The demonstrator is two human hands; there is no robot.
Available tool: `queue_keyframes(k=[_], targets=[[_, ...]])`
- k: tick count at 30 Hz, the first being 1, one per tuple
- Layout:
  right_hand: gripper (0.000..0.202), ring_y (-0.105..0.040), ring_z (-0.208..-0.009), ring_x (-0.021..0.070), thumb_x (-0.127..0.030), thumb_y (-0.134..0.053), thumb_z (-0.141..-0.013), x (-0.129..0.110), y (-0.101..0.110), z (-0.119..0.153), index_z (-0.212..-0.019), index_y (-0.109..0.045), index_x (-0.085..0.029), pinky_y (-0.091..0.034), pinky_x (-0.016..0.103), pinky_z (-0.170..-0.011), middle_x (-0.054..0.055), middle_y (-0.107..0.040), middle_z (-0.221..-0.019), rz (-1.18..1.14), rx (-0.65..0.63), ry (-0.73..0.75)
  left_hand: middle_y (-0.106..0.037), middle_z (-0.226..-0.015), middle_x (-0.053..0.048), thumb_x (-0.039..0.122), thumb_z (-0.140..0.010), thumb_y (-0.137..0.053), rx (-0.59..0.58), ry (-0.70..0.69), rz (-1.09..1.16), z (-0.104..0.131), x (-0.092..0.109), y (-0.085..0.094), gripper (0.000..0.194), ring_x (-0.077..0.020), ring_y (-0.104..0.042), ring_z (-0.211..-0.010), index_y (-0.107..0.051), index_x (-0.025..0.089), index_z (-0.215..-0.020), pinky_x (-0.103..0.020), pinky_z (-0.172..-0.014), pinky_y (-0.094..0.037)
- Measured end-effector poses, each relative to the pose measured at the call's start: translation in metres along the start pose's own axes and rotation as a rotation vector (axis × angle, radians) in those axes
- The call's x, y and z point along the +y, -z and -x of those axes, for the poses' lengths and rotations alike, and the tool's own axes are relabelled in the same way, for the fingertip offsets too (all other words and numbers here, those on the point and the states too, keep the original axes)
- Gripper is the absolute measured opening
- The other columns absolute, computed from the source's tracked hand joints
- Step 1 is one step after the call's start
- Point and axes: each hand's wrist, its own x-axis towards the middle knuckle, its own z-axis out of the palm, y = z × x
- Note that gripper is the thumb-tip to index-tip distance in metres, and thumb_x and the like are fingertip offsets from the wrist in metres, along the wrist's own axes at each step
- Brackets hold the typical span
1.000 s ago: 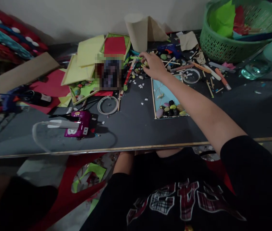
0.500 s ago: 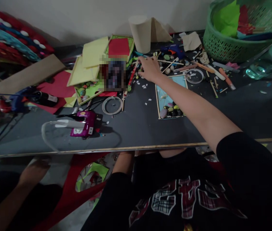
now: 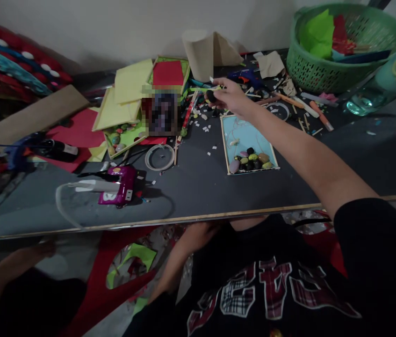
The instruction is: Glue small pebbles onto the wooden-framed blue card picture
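Observation:
My right hand (image 3: 231, 97) is raised a little above the far part of the table, its fingers closed on a dark pebble (image 3: 211, 96). A small white bit shows at its index fingertip; I cannot make out what it is. Below that hand lies a light-blue picture panel (image 3: 231, 133) framed with thin sticks. Painted pebbles (image 3: 250, 164) in black, yellow and purple are grouped along the panel's near edge. My left hand (image 3: 201, 233) is low, by my lap at the table's front edge, with its fingers mostly hidden.
A green basket (image 3: 341, 70) and a clear bottle (image 3: 362, 100) stand at the back right. Around them lie glue sticks, wood sticks and a blue glue gun (image 3: 247, 77). Leftward are a tape roll (image 3: 160, 157), a purple power socket (image 3: 124, 185) and yellow panels (image 3: 133, 79). Another person's arm (image 3: 15, 264) shows lower left.
My right hand has lifted from the pebble pile and drawn slightly right, now with a dark pebble in its fingers. My left hand has come further into view below the table edge.

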Motion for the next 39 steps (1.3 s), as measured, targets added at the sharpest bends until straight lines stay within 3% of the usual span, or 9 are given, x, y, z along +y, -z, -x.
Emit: queue_keyframes(k=[3, 5, 10, 12, 15, 18, 21, 29, 39], targets=[[0.02, -0.07, -0.093, 0.0128, -0.028, -0.052, -0.1, -0.007, 0.014, 0.025, -0.117, -0.046, -0.02, -0.053, 0.04, -0.096, 0.003, -0.072, -0.103, -0.208, 0.019, -0.051, -0.063, -0.137, -0.012, 0.033, -0.097, -0.052, -0.386, -0.302, 0.179, 0.031, 0.015, 0.036, 0.04, -0.0254, -0.059, -0.13, -0.057, 0.017, -0.134, -0.04, -0.114, -0.045], [0.001, -0.071, -0.095, 0.0119, -0.021, -0.046, -0.101, -0.013, 0.022, 0.048, -0.102, -0.046, -0.02, -0.052, 0.037, -0.1, 0.003, -0.072, -0.098, -0.267, 0.071, -0.11, -0.074, -0.115, -0.008, 0.039, -0.099, -0.048, -0.546, -0.529, 0.37, 0.045, 0.03, 0.07, 0.035, -0.0193, -0.071, -0.105, -0.063, 0.02, -0.124, -0.03, -0.093, -0.056], [0.01, -0.072, -0.089, 0.013, -0.025, -0.057, -0.095, -0.01, 0.034, 0.106, -0.094, -0.047, -0.023, -0.053, 0.034, -0.103, 0.004, -0.072, -0.099, -0.391, 0.157, -0.13, -0.071, -0.085, -0.003, 0.037, -0.095, -0.049, 0.627, -0.463, 0.371, -0.005, 0.063, 0.133, 0.022, -0.0162, -0.067, -0.081, -0.066, 0.024, -0.089, -0.029, -0.074, -0.054], [0.018, -0.071, -0.085, 0.0142, -0.022, -0.062, -0.089, 0.003, 0.039, 0.12, -0.097, -0.047, -0.025, -0.054, 0.038, -0.102, 0.003, -0.073, -0.095, -0.372, 0.233, -0.133, -0.07, -0.084, -0.003, 0.029, -0.092, -0.05, 0.967, -0.474, 0.277, -0.052, 0.065, 0.147, 0.017, -0.0161, -0.065, -0.076, -0.065, 0.022, -0.092, -0.03, -0.069, -0.054], [0.042, -0.069, -0.076, 0.0168, -0.03, -0.067, -0.08, 0.029, 0.051, 0.126, -0.113, -0.042, -0.028, -0.056, 0.044, -0.093, 0.001, -0.072, -0.091, -0.144, 0.397, -0.026, -0.07, -0.093, -0.008, 0.012, -0.086, -0.047, 1.201, -0.358, 0.086, -0.118, 0.061, 0.163, 0.02, -0.0206, -0.064, -0.09, -0.063, 0.016, -0.097, -0.038, -0.089, -0.053], [0.066, -0.069, -0.083, 0.0233, -0.05, -0.071, -0.074, 0.05, 0.063, 0.123, -0.126, -0.042, -0.024, -0.055, 0.05, -0.09, 0.007, -0.072, -0.097, 0.193, 0.466, 0.214, -0.068, -0.111, -0.012, 0.01, -0.086, -0.047, 1.164, -0.265, -0.205, -0.157, 0.058, 0.17, 0.024, -0.0263, -0.059, -0.114, -0.063, 0.017, -0.103, -0.042, -0.106, -0.045], [0.069, -0.068, -0.079, 0.0246, -0.058, -0.06, -0.081, 0.054, 0.065, 0.122, -0.135, -0.039, -0.022, -0.055, 0.05, -0.084, 0.01, -0.072, -0.097, 0.294, 0.431, 0.238, -0.064, -0.121, -0.012, 0.014, -0.089, -0.043, 1.12, -0.246, -0.254, -0.167, 0.06, 0.169, 0.029, -0.0266, -0.054, -0.125, -0.062, 0.019, -0.11, -0.042, -0.114, -0.039], [0.065, -0.069, -0.09, 0.0263, -0.043, -0.059, -0.085, 0.045, 0.058, 0.125, -0.143, -0.035, -0.026, -0.054, 0.048, -0.087, 0.012, -0.072, -0.112, 0.473, 0.411, 0.13, -0.03, -0.161, -0.018, 0.034, -0.091, -0.049, 1.22, -0.023, -0.201, -0.137, 0.037, 0.172, 0.053, -0.038, -0.021, -0.152, -0.046, 0.014, -0.14, -0.06, -0.125, -0.008], [0.064, -0.069, -0.085, 0.025, -0.033, -0.057, -0.086, 0.051, 0.059, 0.122, -0.144, -0.032, -0.022, -0.055, 0.047, -0.086, 0.01, -0.072, -0.104, 0.449, 0.45, 0.157, -0.026, -0.164, -0.017, 0.047, -0.09, -0.052, 1.233, 0.055, -0.151, -0.137, 0.037, 0.171, 0.063, -0.0377, -0.014, -0.155, -0.043, 0.018, -0.145, -0.064, -0.121, -0.015]])
